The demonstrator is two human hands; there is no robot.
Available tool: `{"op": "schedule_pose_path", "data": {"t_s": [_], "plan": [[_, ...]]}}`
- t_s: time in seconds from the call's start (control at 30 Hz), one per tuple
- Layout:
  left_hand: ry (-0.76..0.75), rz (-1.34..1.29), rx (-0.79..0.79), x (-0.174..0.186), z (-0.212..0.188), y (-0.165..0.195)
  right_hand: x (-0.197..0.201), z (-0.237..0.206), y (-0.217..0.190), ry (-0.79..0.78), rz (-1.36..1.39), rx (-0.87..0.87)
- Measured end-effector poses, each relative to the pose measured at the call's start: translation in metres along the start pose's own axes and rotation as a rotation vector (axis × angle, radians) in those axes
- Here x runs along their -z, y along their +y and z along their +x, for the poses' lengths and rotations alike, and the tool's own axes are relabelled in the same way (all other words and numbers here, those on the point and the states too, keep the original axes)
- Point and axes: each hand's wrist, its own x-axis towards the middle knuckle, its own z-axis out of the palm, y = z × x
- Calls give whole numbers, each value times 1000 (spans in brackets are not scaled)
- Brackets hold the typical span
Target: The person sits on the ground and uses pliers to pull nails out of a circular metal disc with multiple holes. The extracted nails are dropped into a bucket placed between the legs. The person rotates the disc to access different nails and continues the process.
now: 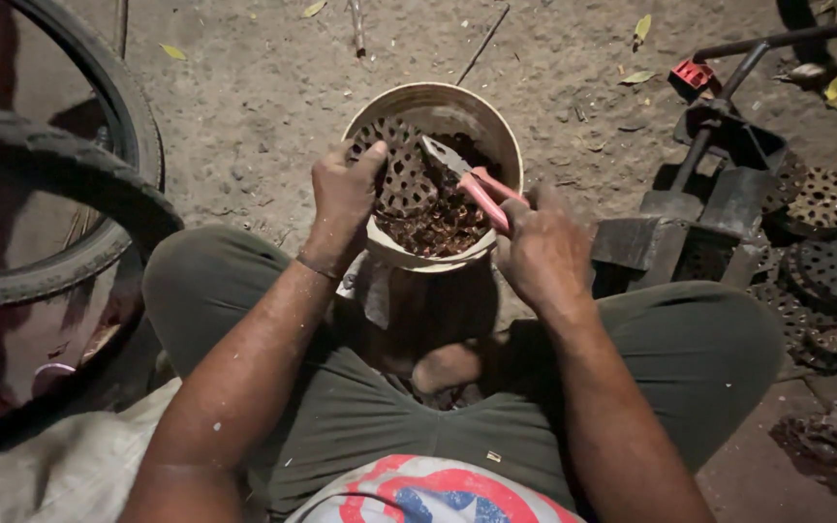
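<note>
Right hand fingers grip pliers; left pinches sprocket over sprocket-filled bucket

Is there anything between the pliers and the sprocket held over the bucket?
Nothing visible. The right hand holds the pliers, and their tip already reaches the sprocket that the left hand holds over the bucket. Whether the tip grips it cannot be told.

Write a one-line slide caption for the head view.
Left hand holds a sprocket over a bucket; right hand grips pink-handled pliers.
</note>
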Motion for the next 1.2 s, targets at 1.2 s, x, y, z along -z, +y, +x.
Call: {"op": "schedule_pose_path", "data": {"t_s": [1.2], "plan": [[-203, -17, 4, -2, -4, 3, -23, -7, 30, -325, 864, -252]]}}
